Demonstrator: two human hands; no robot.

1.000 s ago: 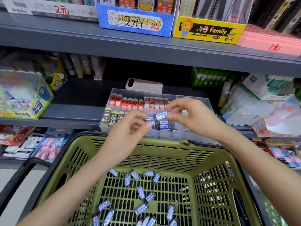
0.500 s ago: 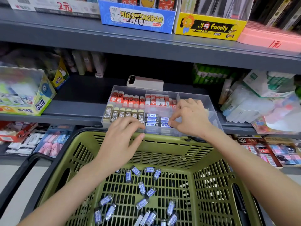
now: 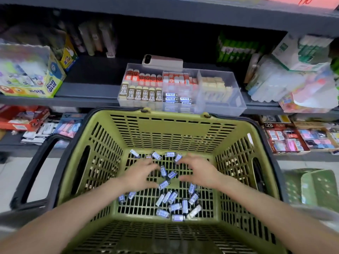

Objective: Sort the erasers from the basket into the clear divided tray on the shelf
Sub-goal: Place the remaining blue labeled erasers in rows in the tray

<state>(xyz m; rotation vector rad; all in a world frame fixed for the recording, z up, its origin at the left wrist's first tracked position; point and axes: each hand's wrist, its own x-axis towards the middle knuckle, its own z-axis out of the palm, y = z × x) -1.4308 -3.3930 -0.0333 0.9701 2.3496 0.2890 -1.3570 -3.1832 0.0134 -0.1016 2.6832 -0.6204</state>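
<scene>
My left hand (image 3: 140,176) and right hand (image 3: 199,173) hovered inside the green basket (image 3: 174,129), fingers spread, gripping nothing, over blue-label erasers (image 3: 175,206) scattered on its floor; clear divided tray (image 3: 229,109) sat on the shelf (image 3: 88,88) behind.

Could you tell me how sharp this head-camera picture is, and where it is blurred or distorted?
Head view: the centre is fairly sharp, the 2B erasers in the clear tray readable; blur smears the left hand, the right hand and the glue box; the wide lens stretches the forearms toward the lower corners; lighting is even, without strong glare.
</scene>
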